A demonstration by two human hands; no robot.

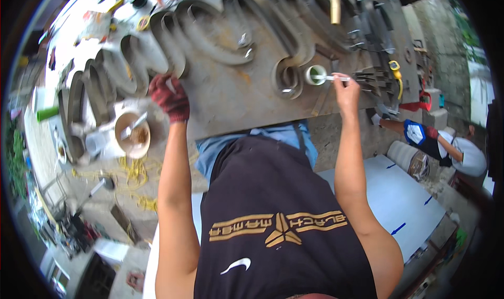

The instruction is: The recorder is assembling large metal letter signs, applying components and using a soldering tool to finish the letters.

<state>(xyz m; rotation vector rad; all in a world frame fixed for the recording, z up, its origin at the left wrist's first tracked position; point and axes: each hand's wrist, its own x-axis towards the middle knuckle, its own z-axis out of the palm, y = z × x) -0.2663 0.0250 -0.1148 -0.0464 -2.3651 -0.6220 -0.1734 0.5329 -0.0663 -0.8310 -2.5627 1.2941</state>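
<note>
My left hand (170, 97), in a dark red knit glove, is closed at the table's front edge, beside the lower end of a curved metal strip (178, 63). What its fingers hold, if anything, is hidden. A thin white stick-like tool (338, 78) is pinched in my bare right hand (347, 93). Its far end reaches into a small white cup (308, 77) with green inside. Left of the cup, a looped metal strip (286, 92) stands on edge on the grey metal table (226, 102).
More bent metal strips (210, 52) stand across the table. A bowl (122, 134) with a spatula and brown stuff is at the left. A wooden-handled tool (335, 10) lies at the back, a yellow tape measure (395, 68) at the right. Another person (462, 155) is at the far right.
</note>
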